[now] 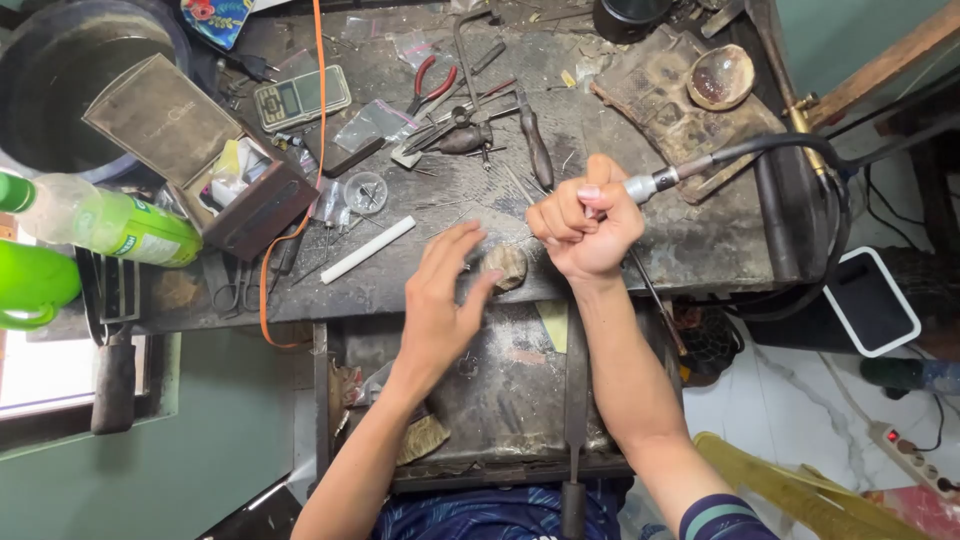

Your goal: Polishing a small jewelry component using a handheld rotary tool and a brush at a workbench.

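Two bare forearms enter from the lower edge, between 5 and 7 o'clock, and converge toward the centre. The left hand [445, 290] lies palm down with fingers spread and slightly curled, fingertips directed toward 1 o'clock, thumb extended toward 3 o'clock. The right hand [585, 225] is clenched in a tight fist, knuckles facing 9 o'clock, thumb raised toward 12 o'clock. The right wrist is straight; a dark striped sleeve cuff shows at 5 o'clock.
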